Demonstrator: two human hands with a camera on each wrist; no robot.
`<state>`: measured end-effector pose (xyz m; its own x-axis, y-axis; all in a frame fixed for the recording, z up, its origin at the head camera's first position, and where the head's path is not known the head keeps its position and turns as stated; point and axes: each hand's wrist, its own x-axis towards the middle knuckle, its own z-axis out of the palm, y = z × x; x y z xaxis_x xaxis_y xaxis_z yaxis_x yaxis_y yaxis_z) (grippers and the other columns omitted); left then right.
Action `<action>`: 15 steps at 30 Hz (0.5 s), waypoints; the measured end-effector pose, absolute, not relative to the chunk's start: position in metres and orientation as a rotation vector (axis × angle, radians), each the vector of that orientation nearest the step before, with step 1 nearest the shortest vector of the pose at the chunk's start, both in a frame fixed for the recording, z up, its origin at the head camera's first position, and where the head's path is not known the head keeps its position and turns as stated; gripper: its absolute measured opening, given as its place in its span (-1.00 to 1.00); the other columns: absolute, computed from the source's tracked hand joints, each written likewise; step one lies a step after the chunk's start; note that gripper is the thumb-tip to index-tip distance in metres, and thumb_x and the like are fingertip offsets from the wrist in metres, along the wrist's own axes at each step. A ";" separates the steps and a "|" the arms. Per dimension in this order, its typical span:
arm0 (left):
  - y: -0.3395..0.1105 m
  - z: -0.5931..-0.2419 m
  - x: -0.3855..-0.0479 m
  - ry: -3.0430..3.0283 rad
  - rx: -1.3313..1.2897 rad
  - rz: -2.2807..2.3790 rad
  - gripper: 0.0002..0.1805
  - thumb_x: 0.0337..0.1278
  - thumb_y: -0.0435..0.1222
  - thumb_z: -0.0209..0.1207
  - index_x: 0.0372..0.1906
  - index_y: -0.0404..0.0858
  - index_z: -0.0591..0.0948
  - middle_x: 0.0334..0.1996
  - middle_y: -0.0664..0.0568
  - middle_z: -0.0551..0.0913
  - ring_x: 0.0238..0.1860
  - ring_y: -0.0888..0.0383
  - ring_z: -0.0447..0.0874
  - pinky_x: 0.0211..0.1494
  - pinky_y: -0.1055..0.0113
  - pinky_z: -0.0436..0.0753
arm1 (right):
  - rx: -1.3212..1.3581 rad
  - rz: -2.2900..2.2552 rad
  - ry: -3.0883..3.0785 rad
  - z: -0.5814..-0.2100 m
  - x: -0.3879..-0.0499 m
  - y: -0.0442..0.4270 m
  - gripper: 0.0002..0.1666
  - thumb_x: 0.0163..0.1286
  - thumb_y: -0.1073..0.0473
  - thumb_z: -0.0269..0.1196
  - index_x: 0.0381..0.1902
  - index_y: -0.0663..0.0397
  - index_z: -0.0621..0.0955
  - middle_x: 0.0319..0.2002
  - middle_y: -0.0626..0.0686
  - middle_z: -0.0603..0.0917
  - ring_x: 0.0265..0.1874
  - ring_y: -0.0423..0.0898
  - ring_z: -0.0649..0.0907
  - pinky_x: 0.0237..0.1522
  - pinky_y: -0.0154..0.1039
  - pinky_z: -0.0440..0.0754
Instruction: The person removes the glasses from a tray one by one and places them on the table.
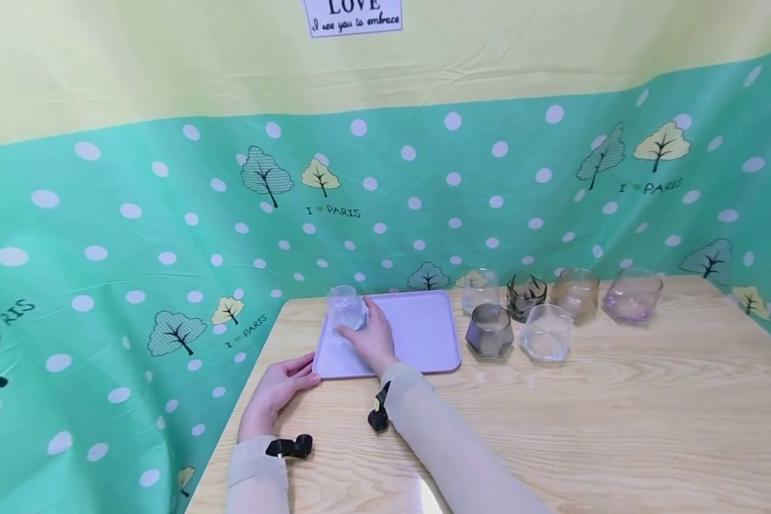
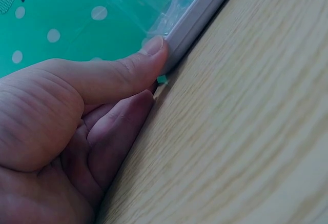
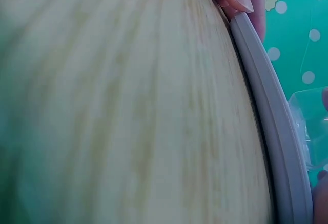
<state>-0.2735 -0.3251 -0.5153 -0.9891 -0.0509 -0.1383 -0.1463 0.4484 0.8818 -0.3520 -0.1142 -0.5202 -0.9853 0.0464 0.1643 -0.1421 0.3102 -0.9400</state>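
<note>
In the head view my right hand (image 1: 374,335) grips a clear glass cup (image 1: 345,307) over the left part of a pale lilac tray (image 1: 417,332). Thumb and fingers lie on either side of the cup; whether its base touches the tray, I cannot tell. My left hand (image 1: 281,389) holds the tray's near left corner. Up close in the left wrist view, the thumb of the left hand (image 2: 77,116) presses on the tray's rim (image 2: 197,16), with the other fingers curled low by the table. The right wrist view shows only part of the clear cup (image 3: 310,126).
Right of the tray stand a grey glass (image 1: 490,332), a clear faceted glass (image 1: 546,334), a tall clear glass (image 1: 480,289), a dark patterned glass (image 1: 525,296), an amber glass (image 1: 575,294) and a pinkish glass (image 1: 632,296). A patterned cloth (image 1: 424,178) hangs behind the wooden table (image 1: 617,421).
</note>
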 end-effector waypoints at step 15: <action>-0.324 -0.514 -0.271 2.598 -0.177 1.613 -0.28 0.14 -0.26 0.57 0.42 -0.28 0.61 0.25 -0.14 0.70 0.55 -0.15 0.35 0.66 -0.18 0.14 | 0.088 1.663 -2.472 -0.519 -0.354 -0.118 0.13 0.31 -0.06 0.57 0.69 -0.08 0.26 0.58 0.19 0.40 0.52 0.23 0.41 0.58 0.17 0.29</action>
